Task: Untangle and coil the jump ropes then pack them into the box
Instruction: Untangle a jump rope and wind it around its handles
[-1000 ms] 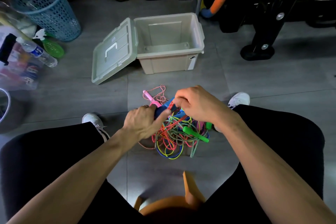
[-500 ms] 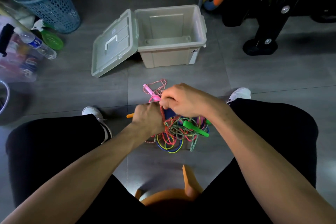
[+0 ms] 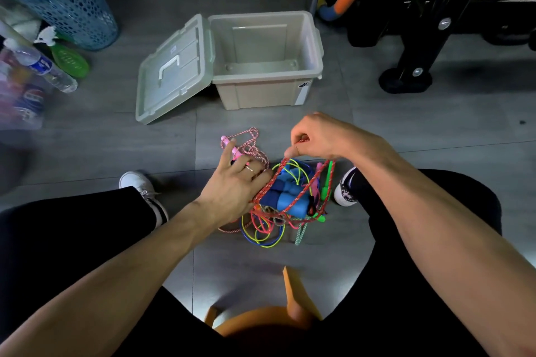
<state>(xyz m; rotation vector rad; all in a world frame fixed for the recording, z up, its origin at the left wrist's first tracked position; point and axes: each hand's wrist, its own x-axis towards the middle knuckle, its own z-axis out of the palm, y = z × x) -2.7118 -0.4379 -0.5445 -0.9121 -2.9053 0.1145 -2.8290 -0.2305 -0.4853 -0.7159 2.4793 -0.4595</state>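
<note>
Since 0.5 s ago: right hand (image 3: 327, 139) has risen off the pile, drawing a loop of red speckled rope (image 3: 290, 182) up with it; left hand (image 3: 235, 182) has opened and shifted left.

Item 1, jump ropes (image 3: 278, 211): tangled heap on the floor (image 3: 101, 136) between the person's 2 shoes. Contents visible: blue handles (image 3: 287, 197), green handle (image 3: 327, 180), pink handle (image 3: 232, 149) with pink-white cord, yellow, blue and pink cords at the near edge.

Item 2, right hand: fingers (image 3: 291, 151) pinched shut on the red rope at the loop's top, above the heap.

Item 3, left hand: fingers (image 3: 229, 158) spread, flat against the heap's left side, over the pink handle; holding nothing that can be made out.

Item 4, box (image 3: 266, 87): open, beyond the heap, lid (image 3: 174, 72) leaning at its left.
</note>
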